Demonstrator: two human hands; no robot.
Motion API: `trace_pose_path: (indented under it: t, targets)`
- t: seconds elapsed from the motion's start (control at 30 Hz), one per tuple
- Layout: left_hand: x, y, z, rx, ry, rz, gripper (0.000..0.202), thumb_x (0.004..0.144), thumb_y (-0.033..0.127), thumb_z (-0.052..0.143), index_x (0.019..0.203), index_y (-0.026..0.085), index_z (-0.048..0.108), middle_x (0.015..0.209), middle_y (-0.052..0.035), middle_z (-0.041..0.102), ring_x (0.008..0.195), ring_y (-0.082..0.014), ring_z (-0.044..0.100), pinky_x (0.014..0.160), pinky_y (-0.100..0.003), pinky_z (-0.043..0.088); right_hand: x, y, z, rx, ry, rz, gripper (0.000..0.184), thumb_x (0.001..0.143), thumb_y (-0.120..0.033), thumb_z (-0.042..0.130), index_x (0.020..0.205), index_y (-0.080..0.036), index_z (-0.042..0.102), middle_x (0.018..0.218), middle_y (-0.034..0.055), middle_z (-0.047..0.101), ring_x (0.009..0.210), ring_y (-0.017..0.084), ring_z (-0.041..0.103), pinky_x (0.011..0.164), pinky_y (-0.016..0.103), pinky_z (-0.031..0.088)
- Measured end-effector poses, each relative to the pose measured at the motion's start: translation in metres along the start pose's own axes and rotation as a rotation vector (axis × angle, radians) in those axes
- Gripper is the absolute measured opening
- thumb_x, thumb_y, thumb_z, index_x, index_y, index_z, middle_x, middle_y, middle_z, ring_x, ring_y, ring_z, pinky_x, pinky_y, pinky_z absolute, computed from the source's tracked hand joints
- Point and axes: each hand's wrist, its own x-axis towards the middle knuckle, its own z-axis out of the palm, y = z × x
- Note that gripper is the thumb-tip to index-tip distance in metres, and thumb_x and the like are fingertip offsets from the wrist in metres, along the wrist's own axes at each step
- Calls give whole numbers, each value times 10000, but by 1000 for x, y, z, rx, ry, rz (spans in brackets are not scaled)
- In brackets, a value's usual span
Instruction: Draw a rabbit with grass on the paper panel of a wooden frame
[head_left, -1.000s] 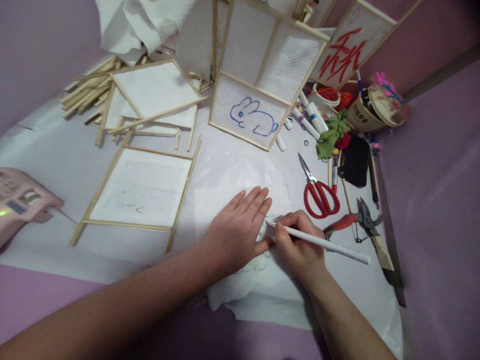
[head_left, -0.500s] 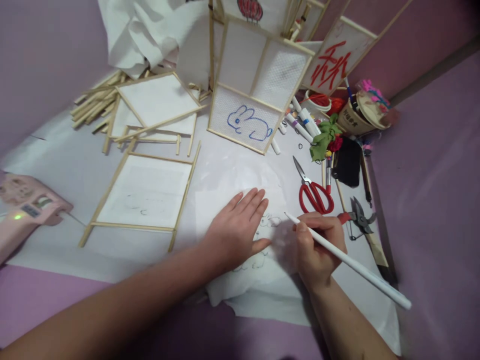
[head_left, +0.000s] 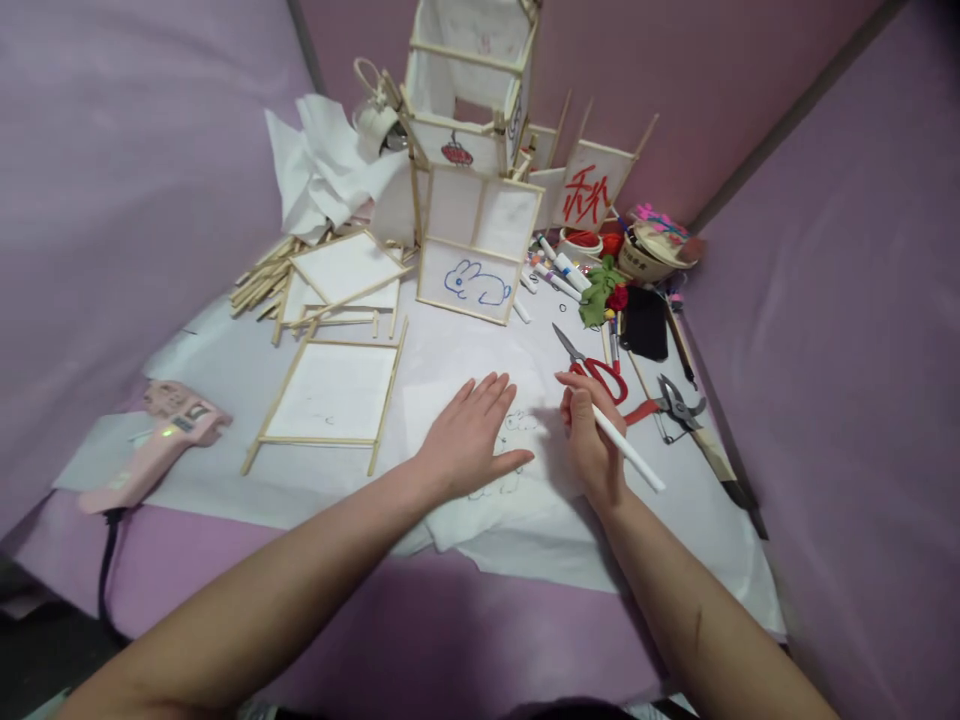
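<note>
My left hand [head_left: 474, 440] lies flat with its fingers stretched out. It presses on a sheet of white paper [head_left: 420, 408] that carries small pencil-like drawings, one of them a rabbit. To its right, my right hand [head_left: 589, 440] is wrapped round a slim white pen [head_left: 634, 458], whose back end points down and right. The fingers hide the pen's tip. Just beyond the right hand lie scissors [head_left: 606, 378] with red handles. A wooden-stick frame [head_left: 337, 390] with white paper, faintly marked, rests flat left of my left hand.
Behind stands a panel with a blue rabbit [head_left: 472, 280], below a stick lantern frame [head_left: 465, 90]. Sticks [head_left: 262, 275] and crumpled white cloth-like sheets [head_left: 322, 165] are at the back left. A pink glue gun [head_left: 169, 435] lies left; pruning shears [head_left: 675, 405], markers [head_left: 574, 272] and a black object [head_left: 645, 323] lie right.
The view has pulled back and up, showing more of the lantern and the glue gun. My right hand has turned the pen so its tip no longer shows; my left hand stays on the paper.
</note>
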Motion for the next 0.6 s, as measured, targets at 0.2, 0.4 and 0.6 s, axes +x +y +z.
trace_pose_path:
  t: [0.2, 0.4, 0.6]
  targets:
    - [-2, 4, -16, 8, 19, -18, 725, 966, 560, 557, 1466, 44, 462, 1563, -195, 441, 1491, -316, 360, 1248, -501, 243, 1, -2, -1, 43, 89, -13, 139, 919, -319, 569, 999, -210, 599, 751, -35, 567, 648, 132, 520, 625, 275, 438]
    - [-3, 0, -15, 23, -22, -30, 684, 945, 509, 616, 1450, 66, 489, 1573, -178, 434, 1494, -315, 355, 1248, -482, 261, -5, -16, 2, -31, -39, 27, 30, 791, -242, 614, 789, -213, 606, 660, -45, 580, 577, 124, 508, 540, 252, 400]
    - [-2, -3, -5, 8, -46, -43, 727, 944, 520, 613, 1482, 57, 452, 1606, -181, 377, 1523, -307, 297, 1259, -449, 250, -14, -13, 11, -182, -217, 12, 90, 780, -225, 584, 698, -228, 546, 596, -50, 589, 563, 132, 541, 557, 261, 424]
